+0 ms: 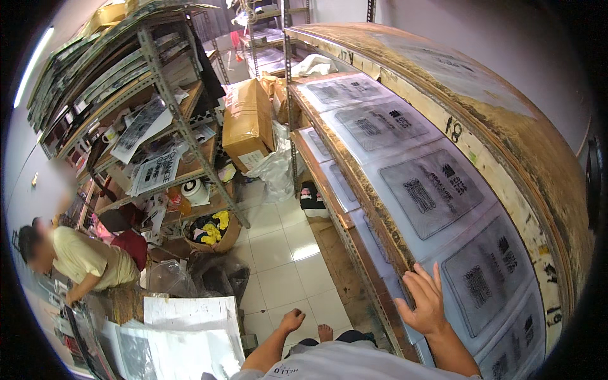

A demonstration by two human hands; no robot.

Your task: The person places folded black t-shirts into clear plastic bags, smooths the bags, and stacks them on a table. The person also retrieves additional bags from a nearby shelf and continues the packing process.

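Holding nothing, my right hand (423,303) is spread open at lower right, its fingertips over the edge of the wooden shelf (377,208). The nearest printed sheet (484,285) lies flat just right of those fingers, in a row running from upper centre to lower right; I cannot tell whether I touch it. My left hand (292,321), at lower centre, is loosely curled; whether it holds anything, I cannot tell.

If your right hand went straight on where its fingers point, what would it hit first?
Likely the right hand would meet the shelf's wooden edge first; depth is unclear, so it might skim over onto a printed sheet.
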